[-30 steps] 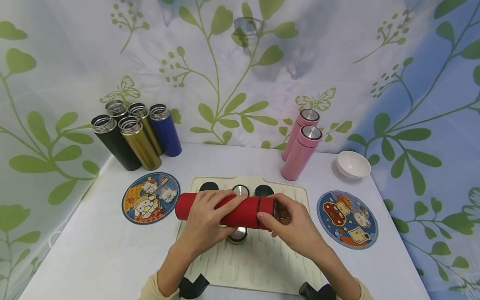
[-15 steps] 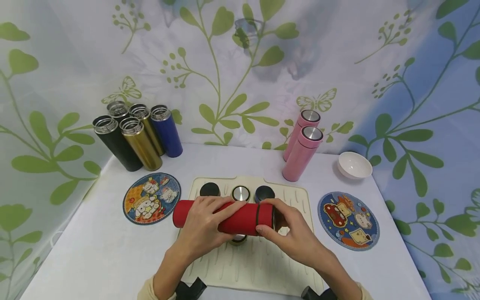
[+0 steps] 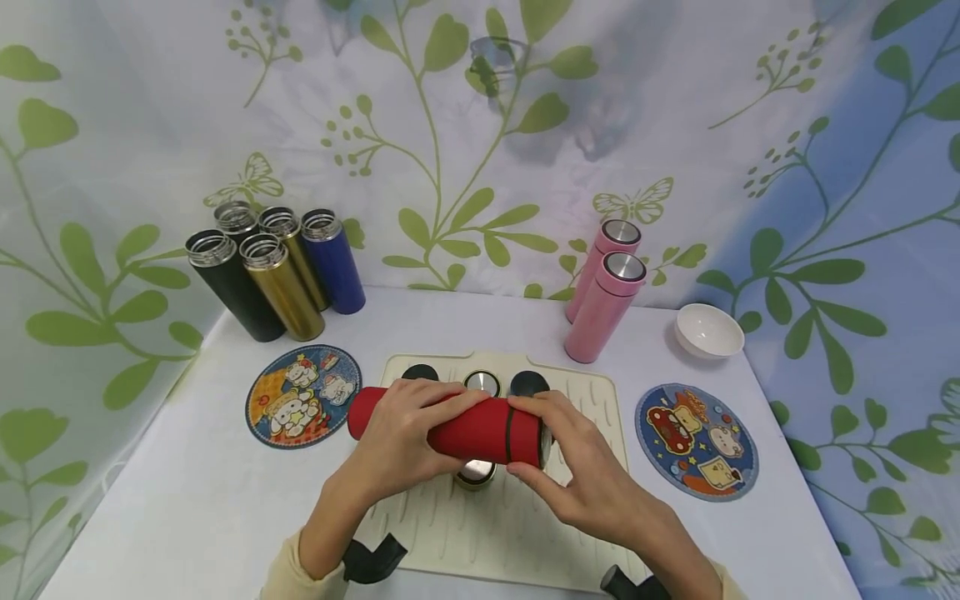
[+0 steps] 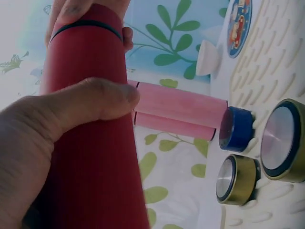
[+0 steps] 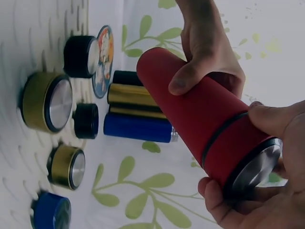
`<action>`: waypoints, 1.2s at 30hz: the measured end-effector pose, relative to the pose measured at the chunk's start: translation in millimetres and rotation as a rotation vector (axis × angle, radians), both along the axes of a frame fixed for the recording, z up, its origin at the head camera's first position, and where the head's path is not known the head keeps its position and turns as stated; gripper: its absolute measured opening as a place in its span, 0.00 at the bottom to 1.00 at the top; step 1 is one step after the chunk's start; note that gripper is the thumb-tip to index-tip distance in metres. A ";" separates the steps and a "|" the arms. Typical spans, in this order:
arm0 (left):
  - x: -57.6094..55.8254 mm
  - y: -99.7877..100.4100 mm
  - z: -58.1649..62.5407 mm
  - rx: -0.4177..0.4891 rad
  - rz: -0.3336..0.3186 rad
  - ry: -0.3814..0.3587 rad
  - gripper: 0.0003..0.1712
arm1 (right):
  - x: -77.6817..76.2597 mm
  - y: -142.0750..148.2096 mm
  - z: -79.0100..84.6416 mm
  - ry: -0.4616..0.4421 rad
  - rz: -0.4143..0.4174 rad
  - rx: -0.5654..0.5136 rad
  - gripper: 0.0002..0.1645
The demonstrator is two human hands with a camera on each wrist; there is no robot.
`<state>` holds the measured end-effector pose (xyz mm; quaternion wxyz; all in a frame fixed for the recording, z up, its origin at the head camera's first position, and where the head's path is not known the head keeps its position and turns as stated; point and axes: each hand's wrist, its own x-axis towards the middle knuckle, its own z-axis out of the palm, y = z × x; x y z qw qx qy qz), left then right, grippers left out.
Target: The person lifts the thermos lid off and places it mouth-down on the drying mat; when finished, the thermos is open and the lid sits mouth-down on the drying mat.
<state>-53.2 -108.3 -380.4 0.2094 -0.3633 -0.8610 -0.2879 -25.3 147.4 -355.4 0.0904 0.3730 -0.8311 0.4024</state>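
Note:
A red thermos bottle (image 3: 472,433) is held lengthwise above the cream ridged mat (image 3: 525,533). My left hand (image 3: 401,437) grips its body, thumb across the near side. At the other end my right hand (image 3: 581,467) holds the red lid (image 5: 238,155), thumb and fingers around it. A dark ring marks the seam between lid and body, and the lid's top is shiny metal. Beneath the bottle several loose lids stand on the mat: a black lid (image 3: 420,372), a gold lid (image 3: 482,383), a nearer gold lid (image 3: 476,475) and a blue lid (image 4: 237,129).
At the back left stand several lidless bottles, among them a black bottle (image 3: 232,283) and a blue bottle (image 3: 333,262). Two lidded pink bottles (image 3: 603,308) are at the back right, near a white bowl (image 3: 708,331). Round patterned mats (image 3: 303,396) lie at both sides.
My right hand has shifted its hold, its fingers now lying over the top of the lid. The bottle dipped slightly, then rose, and its lid end now tilts lower toward me.

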 end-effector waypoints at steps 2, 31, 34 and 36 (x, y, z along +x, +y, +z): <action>-3.0 -1.1 1.1 0.010 -0.018 -0.040 0.44 | -0.7 0.0 1.8 0.057 0.001 0.033 0.35; -5.9 16.7 -6.5 -0.092 0.056 0.088 0.43 | -10.9 5.6 -1.9 -0.476 -0.240 -0.118 0.23; -6.1 15.6 -7.3 -0.060 0.053 0.060 0.42 | -11.1 6.7 -2.1 -0.307 -0.185 -0.111 0.31; -6.0 14.7 -8.1 -0.044 0.055 0.043 0.42 | -11.8 7.0 -1.5 -0.219 -0.153 -0.105 0.35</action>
